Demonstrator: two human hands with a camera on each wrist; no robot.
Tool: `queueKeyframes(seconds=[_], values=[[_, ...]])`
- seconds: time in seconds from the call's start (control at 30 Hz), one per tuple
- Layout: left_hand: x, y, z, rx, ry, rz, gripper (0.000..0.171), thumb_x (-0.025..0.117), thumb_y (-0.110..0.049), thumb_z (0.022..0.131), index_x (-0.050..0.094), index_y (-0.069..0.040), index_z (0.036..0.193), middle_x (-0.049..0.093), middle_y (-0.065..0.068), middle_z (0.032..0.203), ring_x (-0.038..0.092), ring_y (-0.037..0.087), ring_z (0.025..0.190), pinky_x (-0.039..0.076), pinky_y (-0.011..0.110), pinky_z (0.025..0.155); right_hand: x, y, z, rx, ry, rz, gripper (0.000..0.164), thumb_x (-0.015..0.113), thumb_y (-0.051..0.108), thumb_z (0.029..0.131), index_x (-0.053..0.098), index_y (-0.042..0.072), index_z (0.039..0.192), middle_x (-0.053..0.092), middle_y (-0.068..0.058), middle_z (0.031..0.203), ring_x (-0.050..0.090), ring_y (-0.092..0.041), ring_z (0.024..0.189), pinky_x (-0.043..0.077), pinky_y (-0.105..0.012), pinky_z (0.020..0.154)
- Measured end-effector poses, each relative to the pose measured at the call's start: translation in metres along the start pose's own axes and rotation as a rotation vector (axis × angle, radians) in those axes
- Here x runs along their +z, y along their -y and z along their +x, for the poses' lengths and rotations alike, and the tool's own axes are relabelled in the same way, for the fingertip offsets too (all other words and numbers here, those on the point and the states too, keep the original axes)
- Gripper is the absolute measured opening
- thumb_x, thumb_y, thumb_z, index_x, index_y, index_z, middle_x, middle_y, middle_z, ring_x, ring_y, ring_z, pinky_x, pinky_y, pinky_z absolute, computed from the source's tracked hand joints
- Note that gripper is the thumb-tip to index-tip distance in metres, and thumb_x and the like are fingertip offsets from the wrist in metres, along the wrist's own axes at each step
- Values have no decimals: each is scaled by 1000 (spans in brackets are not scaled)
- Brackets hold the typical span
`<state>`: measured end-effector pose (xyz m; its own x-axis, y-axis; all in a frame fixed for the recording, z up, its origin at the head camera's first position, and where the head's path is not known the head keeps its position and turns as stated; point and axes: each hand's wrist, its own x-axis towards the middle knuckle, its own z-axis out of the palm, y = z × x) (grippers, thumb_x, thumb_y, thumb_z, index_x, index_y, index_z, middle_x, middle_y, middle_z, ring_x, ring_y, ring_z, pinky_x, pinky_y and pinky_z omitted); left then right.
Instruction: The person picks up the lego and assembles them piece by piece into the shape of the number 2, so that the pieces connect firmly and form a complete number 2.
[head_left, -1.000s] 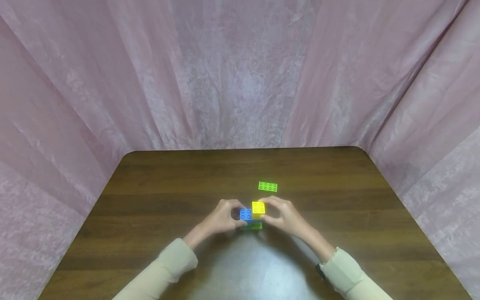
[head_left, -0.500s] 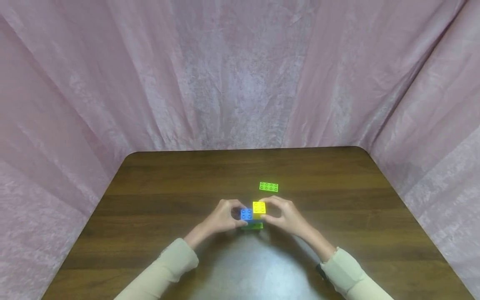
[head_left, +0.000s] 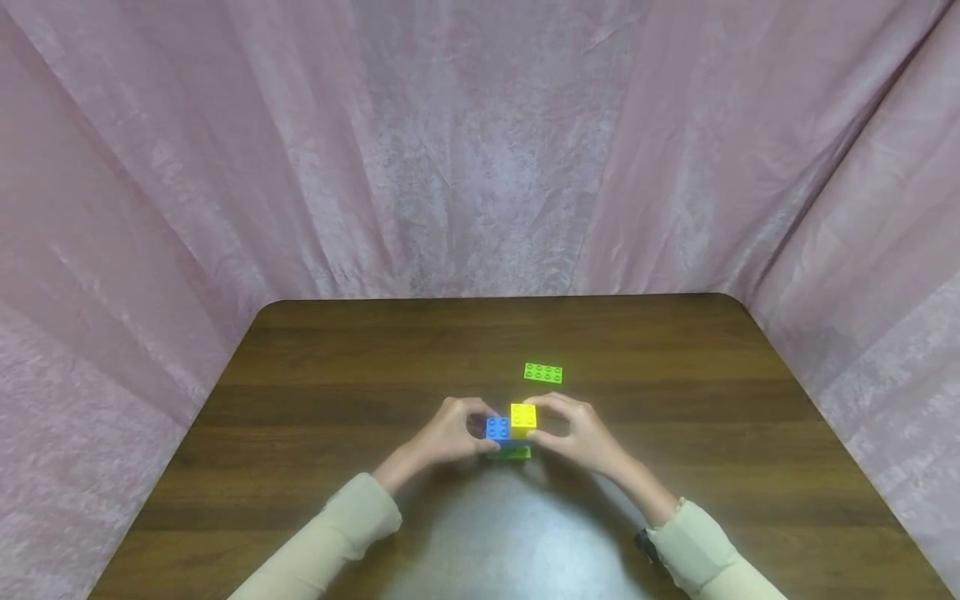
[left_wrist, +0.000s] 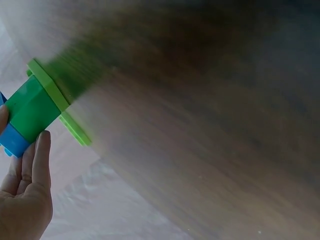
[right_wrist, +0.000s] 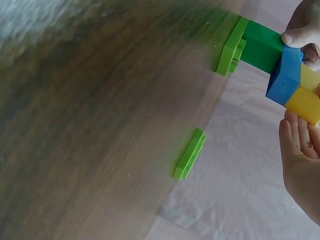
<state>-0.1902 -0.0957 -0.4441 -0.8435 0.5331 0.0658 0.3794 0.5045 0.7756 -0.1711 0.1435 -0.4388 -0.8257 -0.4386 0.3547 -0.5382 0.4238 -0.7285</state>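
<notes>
A small stack of toy building bricks stands near the middle of the table in the head view. At its base lies a flat light green brick (right_wrist: 231,47). A dark green brick (left_wrist: 32,107) sits on that, with a blue brick (head_left: 498,427) above. On the blue brick's right end rests a yellow brick (head_left: 523,415). My left hand (head_left: 450,432) pinches the blue brick between thumb and fingers. Opposite it, my right hand (head_left: 581,432) grips the yellow brick. The yellow brick's underside, where it meets the blue one, is hidden.
A second flat light green brick (head_left: 543,372) lies separately behind the stack, slightly to the right. The brown wooden table (head_left: 337,350) has rounded far corners. Pink curtains (head_left: 480,150) hang behind it and along both sides.
The whole head view has shifted slightly, so the table, bricks and hands appear a little further right. Both hands keep the same grip on the stack.
</notes>
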Motion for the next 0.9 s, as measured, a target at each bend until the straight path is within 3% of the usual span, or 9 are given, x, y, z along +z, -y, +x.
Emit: queueKeyframes(seconds=[0.33, 0.53, 0.7, 0.9], values=[[0, 1, -2, -7, 2, -34, 31, 80, -10, 78, 70, -3, 107, 71, 9, 101, 71, 20, 91, 60, 29, 80, -6, 3, 3, 11, 58, -16, 42, 77, 15, 82, 64, 0, 120, 69, -14, 118, 66, -32, 108, 54, -47, 94], [0, 2, 1, -14, 6, -48, 32, 80, -10, 78, 70, -3, 107, 70, 10, 101, 71, 21, 90, 60, 28, 79, -19, 5, 6, 92, 137, 48, 45, 73, 25, 86, 63, 4, 125, 67, -12, 126, 62, -33, 117, 49, -54, 100], [1, 6, 1, -21, 13, -71, 33, 81, -13, 78, 71, -4, 108, 71, 9, 101, 72, 20, 90, 60, 28, 78, -26, 1, 9, 140, 145, 79, 38, 61, 25, 96, 62, 4, 127, 66, -13, 128, 60, -35, 121, 47, -55, 103], [0, 8, -1, -37, 15, -94, 33, 80, -12, 78, 70, -4, 109, 71, 9, 101, 72, 20, 90, 60, 29, 79, -34, -10, 22, 207, 15, 178, 43, 34, 23, 107, 62, -6, 123, 66, -23, 123, 61, -40, 118, 45, -54, 105]])
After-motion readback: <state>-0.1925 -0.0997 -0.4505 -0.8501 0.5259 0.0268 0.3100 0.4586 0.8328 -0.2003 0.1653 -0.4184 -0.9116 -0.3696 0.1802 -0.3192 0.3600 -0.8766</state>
